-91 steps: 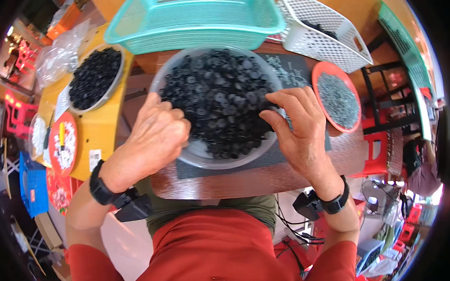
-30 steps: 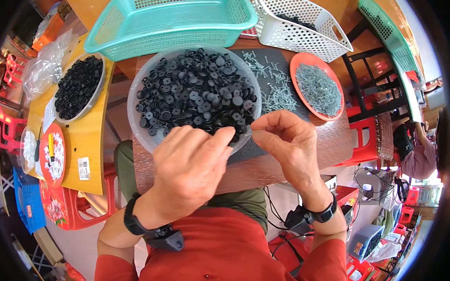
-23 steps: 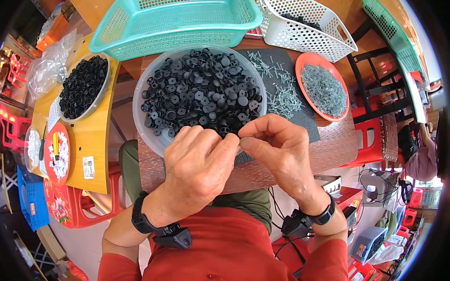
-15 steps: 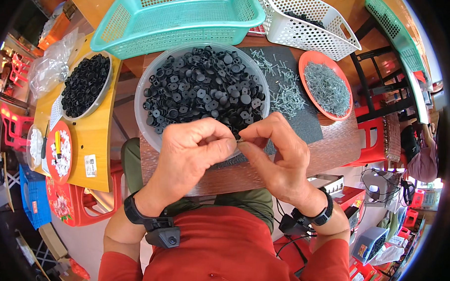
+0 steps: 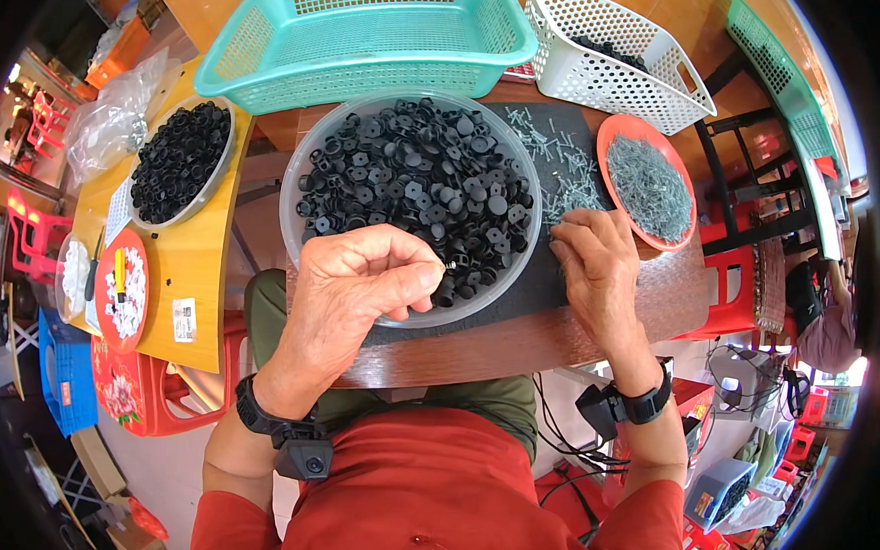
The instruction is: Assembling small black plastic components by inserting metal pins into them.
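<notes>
My left hand [image 5: 367,280] is closed in a pinch over the near edge of a large clear tub [image 5: 289,212] of black plastic caps [image 5: 414,177]. From its fingertips sticks out a small silvery screw-like piece [image 5: 450,266], too small to make out fully. To the right, my right hand [image 5: 597,266] reaches low over a dark mat [image 5: 527,288], its fingers bent and slightly apart. Its fingertips are beside a scatter of small silvery screws [image 5: 571,187]; nothing shows between them.
A red-orange dish [image 5: 647,185] heaped with screws stands at the right. Behind the tub are a green basket [image 5: 369,83] and a white basket [image 5: 626,83]. On the yellow table [image 5: 193,276] at left sit another tub of black parts [image 5: 182,159] and a red plate [image 5: 124,293] with white pieces.
My hands were together over the tub's near edge, fingertips meeting at a small piece. The right hand has moved away rightward to the screws; the left keeps its pinch.
</notes>
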Demonstrator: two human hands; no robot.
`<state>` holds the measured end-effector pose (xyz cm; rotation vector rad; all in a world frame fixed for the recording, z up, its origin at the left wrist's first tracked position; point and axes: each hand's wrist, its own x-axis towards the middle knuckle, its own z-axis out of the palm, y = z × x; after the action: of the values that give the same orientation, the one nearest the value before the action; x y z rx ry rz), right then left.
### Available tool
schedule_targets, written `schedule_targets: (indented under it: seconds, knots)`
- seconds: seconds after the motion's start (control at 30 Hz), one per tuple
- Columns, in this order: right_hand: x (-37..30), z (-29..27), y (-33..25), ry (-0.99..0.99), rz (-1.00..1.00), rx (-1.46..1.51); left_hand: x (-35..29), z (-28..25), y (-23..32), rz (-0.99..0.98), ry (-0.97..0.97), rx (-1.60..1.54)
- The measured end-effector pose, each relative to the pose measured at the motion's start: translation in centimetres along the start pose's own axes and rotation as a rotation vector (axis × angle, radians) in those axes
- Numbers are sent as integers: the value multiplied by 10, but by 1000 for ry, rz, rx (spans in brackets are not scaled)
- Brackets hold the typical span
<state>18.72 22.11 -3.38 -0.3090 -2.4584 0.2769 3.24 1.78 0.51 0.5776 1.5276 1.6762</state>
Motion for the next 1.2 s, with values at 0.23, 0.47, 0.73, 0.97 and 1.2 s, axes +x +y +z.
schedule_targets:
  seconds: [0.23,0.47,0.73,0.97,1.2]
  knots:
    - [30,-11,-73,63,-48,425,-3,0,3,-4,-10,-30]
    - [35,3,-88,-6,22,665,-7,-3,2,-9,-57,-128]
    - [33,1,-101,-3,320,933,-6,-9,-8,10,-139,-319]
    - [35,22,-110,49,474,975,-2,-5,-12,79,15,-334]
    - [37,10,-112,44,654,1247,-5,-16,-15,76,-50,-427]
